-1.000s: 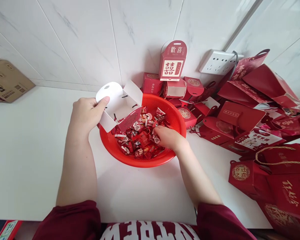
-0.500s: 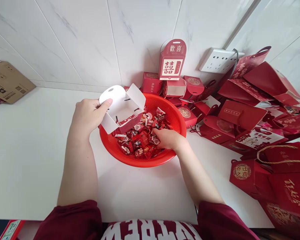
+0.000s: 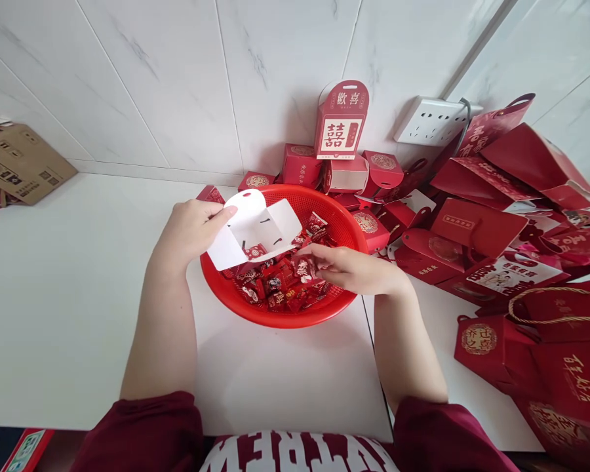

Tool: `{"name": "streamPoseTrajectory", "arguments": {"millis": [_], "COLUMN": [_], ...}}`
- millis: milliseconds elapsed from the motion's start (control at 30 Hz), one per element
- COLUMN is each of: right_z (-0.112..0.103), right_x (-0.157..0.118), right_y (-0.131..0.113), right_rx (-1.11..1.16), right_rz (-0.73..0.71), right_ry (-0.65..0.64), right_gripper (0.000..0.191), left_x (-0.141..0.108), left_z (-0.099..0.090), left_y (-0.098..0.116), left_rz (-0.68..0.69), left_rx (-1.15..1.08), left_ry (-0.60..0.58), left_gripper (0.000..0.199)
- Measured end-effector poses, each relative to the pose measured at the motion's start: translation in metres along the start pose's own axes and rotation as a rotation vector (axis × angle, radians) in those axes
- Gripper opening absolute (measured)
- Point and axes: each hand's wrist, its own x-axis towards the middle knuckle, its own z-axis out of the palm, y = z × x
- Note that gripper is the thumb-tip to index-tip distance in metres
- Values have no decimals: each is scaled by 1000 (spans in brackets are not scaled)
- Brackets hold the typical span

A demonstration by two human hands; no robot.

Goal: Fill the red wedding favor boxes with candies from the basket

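Left hand (image 3: 187,231): fingers pinching one open box (image 3: 255,229) above the left rim of one basket (image 3: 290,319); one sweet (image 3: 255,251) visible inside.
Right hand (image 3: 358,269): fingers at piled sweets (image 3: 276,284); cannot tell their grip.
Tabletop (image 3: 73,295): wide room leftward.

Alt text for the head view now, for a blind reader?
The left hand holds an open, white-lined box over a red basket of wrapped sweets; the right hand is at them. Red gift boxes crowd the right side.
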Motion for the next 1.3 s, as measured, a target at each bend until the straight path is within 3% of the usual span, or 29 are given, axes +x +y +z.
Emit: {"name": "streamPoseTrajectory", "arguments": {"millis": [167,333,567,800,933,1100,1300], "right_z": [1,3,3,1,1,4,4], "right_x": [-5,-7,-5,-4,-3,2,5], "right_y": [-8,-17,-16,-18,-17,-11,-5], "right_rx": [624,823,781,706,703,638,399], "right_rz": [-90,-81,-128,-67,-63,-52,-68], "right_ry": [88,226,324,421,414,417,503], "right_gripper": [43,42,36,39,40,39,28], "left_x": [-1,-4,-6,-1,-1,2,4], "left_z": [3,2,4,11,13,19,20], "left_y": [5,9,11,14,16,15,11], "left_rz": [17,61,188,260,180,192,217], "left_rx": [-9,-17,-144,-69,-46,3,-23], "left_ry": [-41,-50,-213,-422,-425,-444,-408], "left_gripper": [48,49,48,46,44,43,48]}}
